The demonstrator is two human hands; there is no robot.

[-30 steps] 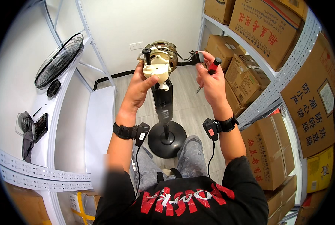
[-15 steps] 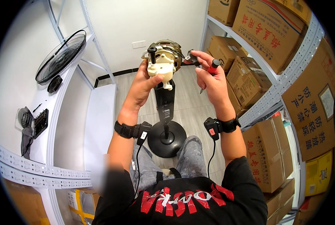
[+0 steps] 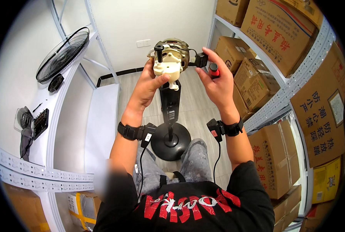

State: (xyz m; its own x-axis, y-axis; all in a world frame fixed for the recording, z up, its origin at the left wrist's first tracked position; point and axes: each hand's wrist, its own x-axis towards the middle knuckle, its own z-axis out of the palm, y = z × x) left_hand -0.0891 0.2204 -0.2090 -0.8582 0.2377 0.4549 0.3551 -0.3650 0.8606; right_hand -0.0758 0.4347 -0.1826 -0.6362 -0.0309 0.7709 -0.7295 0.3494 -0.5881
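Note:
My left hand is closed around the fan motor, its thumb pressed on the cream gear housing. A black knob sticks up from that housing. The motor tops the black stand of a pedestal fan, above its round base. To the right of the motor, my right hand pinches a small black block between thumb and index finger; a dark wire links it to the motor. That same hand keeps a red and black screwdriver tucked in, with its shaft hidden.
On the left shelf lie a fan grille with black blades, a small black round part and a case of bits. Cardboard boxes fill the right-hand rack. Thin cables hang from both wristbands.
My right hand has turned, bringing the black block round beside the motor. The screwdriver has tipped with it, and its shaft no longer shows. My left hand still grips the motor.

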